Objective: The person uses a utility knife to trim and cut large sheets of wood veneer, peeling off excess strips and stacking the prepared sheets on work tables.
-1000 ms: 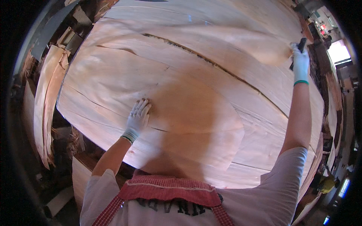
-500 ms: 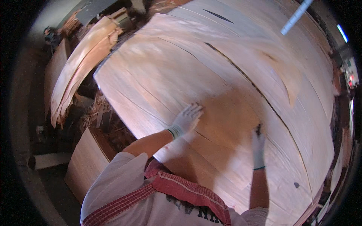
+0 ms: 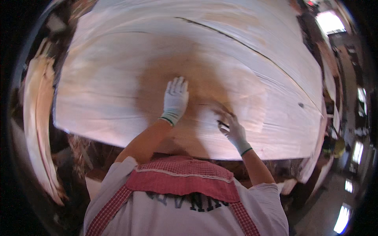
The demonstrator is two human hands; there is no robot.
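A large pale wood veneer sheet (image 3: 106, 90) lies spread out before me, with a long dark split running across its far right part. My left hand (image 3: 176, 96), in a white knitted glove with a green-edged cuff, lies flat on the veneer, fingers stretched out and holding nothing. To its right and nearer me, my right hand (image 3: 235, 131), gloved the same way, is partly curled around a small dark object (image 3: 223, 124). Motion blur at its fingertips hides what kind of object this is. That hand is just over the sheet; whether it touches is unclear.
A bent bundle of veneer strips (image 3: 37, 122) stands off the sheet's left end. Torn wood scraps (image 3: 80, 151) lie below the near left edge. A small dark knot hole (image 3: 301, 105) marks the sheet's right part. Bright windows (image 3: 330, 21) show along the right.
The view has turned, so the sheet now lies more squarely across in front of me. My right hand has come nearer to my left, its fingers now angled leftward. The left still lies flat.
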